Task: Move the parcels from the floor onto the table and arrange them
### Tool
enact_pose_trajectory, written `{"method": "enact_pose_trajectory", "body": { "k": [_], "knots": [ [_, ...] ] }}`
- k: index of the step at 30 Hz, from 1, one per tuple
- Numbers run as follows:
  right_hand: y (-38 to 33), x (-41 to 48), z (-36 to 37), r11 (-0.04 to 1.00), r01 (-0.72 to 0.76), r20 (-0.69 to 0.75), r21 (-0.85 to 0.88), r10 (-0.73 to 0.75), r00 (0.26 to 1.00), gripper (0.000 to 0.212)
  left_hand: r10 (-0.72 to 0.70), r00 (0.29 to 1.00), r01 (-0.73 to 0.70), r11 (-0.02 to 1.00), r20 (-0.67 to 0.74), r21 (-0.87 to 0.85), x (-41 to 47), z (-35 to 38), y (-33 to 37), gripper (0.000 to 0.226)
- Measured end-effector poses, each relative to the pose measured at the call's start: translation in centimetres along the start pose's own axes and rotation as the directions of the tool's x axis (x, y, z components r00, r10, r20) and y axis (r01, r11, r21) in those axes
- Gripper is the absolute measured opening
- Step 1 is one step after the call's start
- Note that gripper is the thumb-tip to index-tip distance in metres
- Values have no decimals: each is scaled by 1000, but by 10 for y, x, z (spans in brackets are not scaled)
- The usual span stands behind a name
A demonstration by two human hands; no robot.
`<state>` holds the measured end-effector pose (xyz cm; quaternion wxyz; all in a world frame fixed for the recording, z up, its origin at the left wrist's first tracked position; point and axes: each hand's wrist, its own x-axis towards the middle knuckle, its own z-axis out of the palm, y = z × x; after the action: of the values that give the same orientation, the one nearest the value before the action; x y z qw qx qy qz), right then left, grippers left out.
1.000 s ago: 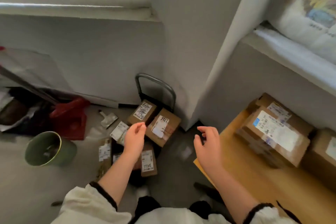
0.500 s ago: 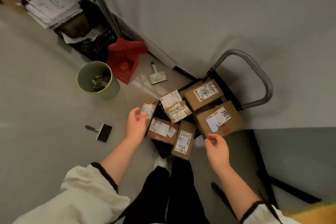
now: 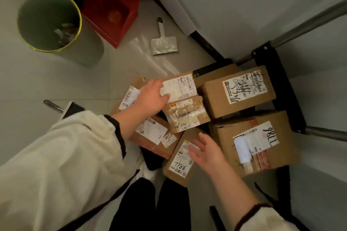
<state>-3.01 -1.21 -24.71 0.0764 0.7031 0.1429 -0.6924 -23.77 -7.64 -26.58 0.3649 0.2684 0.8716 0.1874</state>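
Pale tiled floor point(image 3: 47, 84) against a white wall, and the parcels are heaped down here at the person's feet. Left hand point(image 3: 152, 97) pinches the flat brown parcel with a big white label point(image 3: 180, 86), thumb pressed on the paper. Right hand point(image 3: 206, 153) hangs with fingers spread and loose over the narrow cardboard carton with handwritten digits point(image 3: 179, 165); touching or not, can't tell. Between them sits a lumpy packet wrapped in glossy tape point(image 3: 185, 114).

Hemming the heap in on the right, a scribble-labelled cardboard box point(image 3: 238, 90) and a large taped cardboard box point(image 3: 257, 144) sit on a black trolley with grey metal tubes point(image 3: 279, 84).

Further out are a round green bin point(image 3: 48, 22), a red plastic dustpan point(image 3: 112, 5) and a small white scraper point(image 3: 164, 43). The cream fleece sleeve point(image 3: 65, 155) hides most of a dark brush point(image 3: 56, 108).
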Motion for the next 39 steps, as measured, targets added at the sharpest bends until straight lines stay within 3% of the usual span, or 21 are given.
{"method": "enact_pose_trajectory", "body": {
  "k": [3,6,10,15,17,19,25,31,35,39],
  "knots": [
    [4,31,18,988,-30,82,152,18,997,26,56,998,-58,994,29,90,49,7,-5,65],
    [9,47,29,970,-10,116,244,-19,993,24,-16,987,18,1000,161,-11,72,20,-6,65],
    [10,50,34,956,24,88,292,-51,995,14,-25,996,26,1000,83,-12,71,27,-5,61],
    [-2,46,35,952,36,66,304,-59,996,10,166,985,-154,966,-41,209,47,27,5,48],
    [-5,44,36,950,24,54,310,-43,998,9,232,972,-232,932,34,279,31,37,11,34],
    [-7,40,38,949,10,55,315,-29,998,7,206,970,-237,922,130,306,19,49,14,32],
    [-10,13,33,929,-18,102,369,-22,995,17,78,985,-103,982,154,161,-6,56,28,40],
    [-17,-95,18,971,6,129,240,-38,991,17,166,984,-167,986,68,-1,-79,1,73,37],
    [-35,-205,4,980,197,200,22,-197,960,22,263,962,-269,957,-66,-109,-140,-76,116,43],
    [-61,-322,5,823,544,370,-166,-459,807,28,254,949,-306,885,-187,-352,-202,-181,163,45]
  ]
}}
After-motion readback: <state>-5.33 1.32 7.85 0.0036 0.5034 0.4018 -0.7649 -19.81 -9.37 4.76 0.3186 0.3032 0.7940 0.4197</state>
